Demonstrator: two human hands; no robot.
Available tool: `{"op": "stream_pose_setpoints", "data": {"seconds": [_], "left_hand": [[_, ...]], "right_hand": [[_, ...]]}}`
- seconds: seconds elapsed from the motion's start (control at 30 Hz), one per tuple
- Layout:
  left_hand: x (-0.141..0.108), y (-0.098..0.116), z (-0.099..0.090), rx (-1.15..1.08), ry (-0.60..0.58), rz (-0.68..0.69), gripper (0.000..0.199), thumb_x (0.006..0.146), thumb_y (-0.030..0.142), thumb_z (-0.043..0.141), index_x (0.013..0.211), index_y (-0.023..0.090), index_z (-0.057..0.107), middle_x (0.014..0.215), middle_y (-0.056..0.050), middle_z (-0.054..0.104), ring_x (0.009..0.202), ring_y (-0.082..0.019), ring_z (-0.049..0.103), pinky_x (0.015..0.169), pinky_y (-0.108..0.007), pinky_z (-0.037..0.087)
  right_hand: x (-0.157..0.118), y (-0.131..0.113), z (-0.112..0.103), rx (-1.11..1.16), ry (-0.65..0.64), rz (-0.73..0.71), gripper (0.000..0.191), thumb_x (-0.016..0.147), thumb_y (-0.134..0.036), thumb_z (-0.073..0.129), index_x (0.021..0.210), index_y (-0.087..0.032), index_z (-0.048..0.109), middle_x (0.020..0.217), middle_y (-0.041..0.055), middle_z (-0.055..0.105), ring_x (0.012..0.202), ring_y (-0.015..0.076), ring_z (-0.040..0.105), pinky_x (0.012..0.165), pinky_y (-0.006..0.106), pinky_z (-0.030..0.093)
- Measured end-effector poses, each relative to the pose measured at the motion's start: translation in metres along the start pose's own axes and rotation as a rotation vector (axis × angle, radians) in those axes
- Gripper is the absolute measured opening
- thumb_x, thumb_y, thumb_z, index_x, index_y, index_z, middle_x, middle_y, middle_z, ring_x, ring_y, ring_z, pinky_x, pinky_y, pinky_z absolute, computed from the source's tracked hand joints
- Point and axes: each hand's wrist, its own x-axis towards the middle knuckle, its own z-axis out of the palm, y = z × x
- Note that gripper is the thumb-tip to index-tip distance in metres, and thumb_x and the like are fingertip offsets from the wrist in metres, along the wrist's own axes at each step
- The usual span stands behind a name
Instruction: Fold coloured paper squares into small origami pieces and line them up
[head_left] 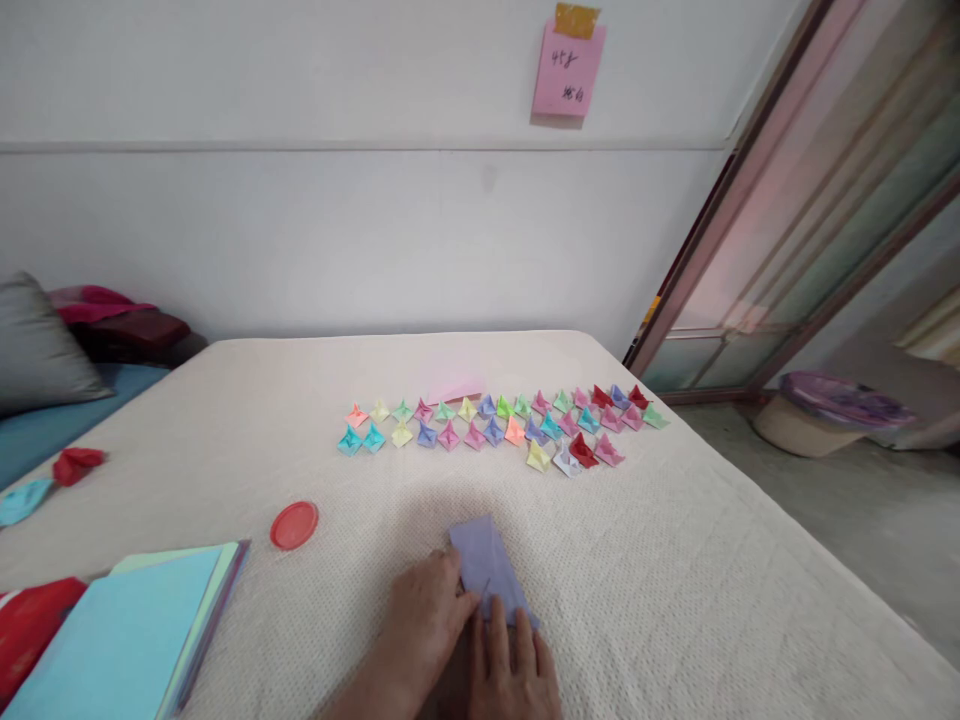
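Observation:
A folded sheet of purple origami paper lies on the pale textured tablecloth right in front of me. My left hand is closed at its left edge, fingers curled, with the thumb across the paper's lower part. Stretched out flat, the fingers of my right hand press on the sheet's lower edge. The hands partly hide the near side of the paper. Beyond it, small folded paper pieces in many colours stand in rows, among them a dark red one and a yellow one.
To the left lie a red round lid and a stack of coloured paper, with a red item beside it. Red and cyan folded pieces sit at the far left. A bin stands on the floor at right.

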Motion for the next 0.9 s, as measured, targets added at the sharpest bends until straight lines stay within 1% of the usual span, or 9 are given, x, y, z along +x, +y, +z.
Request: {"op": "stream_pose_setpoints", "data": {"seconds": [0.1,0.17,0.23,0.37,0.47,0.6,0.7,0.9], "left_hand": [[-0.0001,0.0008,-0.0007,0.003,-0.003,0.000,0.018,0.079,0.028,0.050,0.092,0.020,0.060,0.090,-0.003,0.068,0.082,-0.019,0.062,0.066,-0.028,0.039],[0.0002,0.0012,-0.0008,0.009,-0.010,-0.009,0.018,0.079,0.027,0.050,0.092,0.020,0.060,0.090,-0.004,0.068,0.081,-0.019,0.063,0.066,-0.028,0.039],[0.0005,0.0017,-0.0009,0.014,-0.012,-0.016,0.018,0.079,0.026,0.050,0.092,0.020,0.060,0.090,-0.004,0.068,0.081,-0.019,0.063,0.067,-0.028,0.039],[-0.0001,0.0023,-0.0018,0.012,-0.005,-0.003,0.018,0.079,0.027,0.050,0.091,0.020,0.060,0.090,-0.004,0.068,0.082,-0.020,0.062,0.068,-0.029,0.039],[-0.0008,0.0020,-0.0022,0.006,-0.001,0.008,0.018,0.079,0.028,0.050,0.091,0.020,0.060,0.090,-0.003,0.068,0.082,-0.019,0.062,0.067,-0.028,0.039],[-0.0011,0.0013,-0.0020,0.004,0.000,0.001,0.018,0.080,0.028,0.049,0.091,0.019,0.060,0.089,-0.004,0.068,0.081,-0.019,0.062,0.067,-0.029,0.039],[-0.0009,0.0014,-0.0021,0.006,-0.001,-0.004,0.018,0.079,0.028,0.050,0.091,0.020,0.060,0.090,-0.004,0.068,0.082,-0.019,0.062,0.067,-0.029,0.039],[0.0005,0.0015,-0.0026,0.008,-0.009,-0.007,0.017,0.079,0.028,0.050,0.090,0.020,0.060,0.090,-0.004,0.068,0.081,-0.020,0.062,0.066,-0.029,0.039]], "right_hand": [[0.0014,-0.0006,-0.0022,-0.009,-0.019,0.008,0.034,0.070,-0.023,0.065,0.102,-0.016,0.072,0.108,0.0157,0.071,0.095,0.0409,0.065,0.074,0.051,0.052],[0.0015,-0.0006,-0.0032,-0.020,-0.022,-0.002,0.034,0.071,-0.026,0.065,0.102,-0.016,0.072,0.107,0.0172,0.071,0.094,0.0410,0.065,0.073,0.051,0.052],[0.0010,-0.0007,-0.0040,-0.057,-0.018,-0.020,0.032,0.073,-0.027,0.063,0.102,-0.017,0.072,0.106,0.0180,0.071,0.092,0.0406,0.066,0.072,0.050,0.052],[0.0001,-0.0018,-0.0063,-0.155,-0.023,-0.054,0.031,0.074,-0.023,0.061,0.103,-0.017,0.072,0.105,0.0194,0.071,0.089,0.0410,0.067,0.069,0.050,0.052],[0.0007,-0.0029,-0.0084,-0.161,-0.044,-0.042,0.033,0.073,-0.023,0.062,0.104,-0.016,0.072,0.105,0.0213,0.070,0.088,0.0424,0.067,0.067,0.050,0.052],[0.0016,-0.0027,-0.0102,-0.178,-0.055,-0.036,0.033,0.072,-0.019,0.064,0.103,-0.019,0.073,0.103,0.0216,0.071,0.085,0.0430,0.068,0.060,0.046,0.054],[0.0012,-0.0018,-0.0105,-0.159,-0.074,-0.034,0.036,0.071,-0.022,0.065,0.106,-0.019,0.072,0.104,0.0234,0.070,0.085,0.0442,0.068,0.056,0.045,0.054],[0.0001,-0.0019,-0.0101,-0.174,-0.102,-0.017,0.038,0.071,-0.022,0.065,0.109,-0.022,0.070,0.104,0.0214,0.071,0.086,0.0430,0.068,0.054,0.044,0.054]]}}
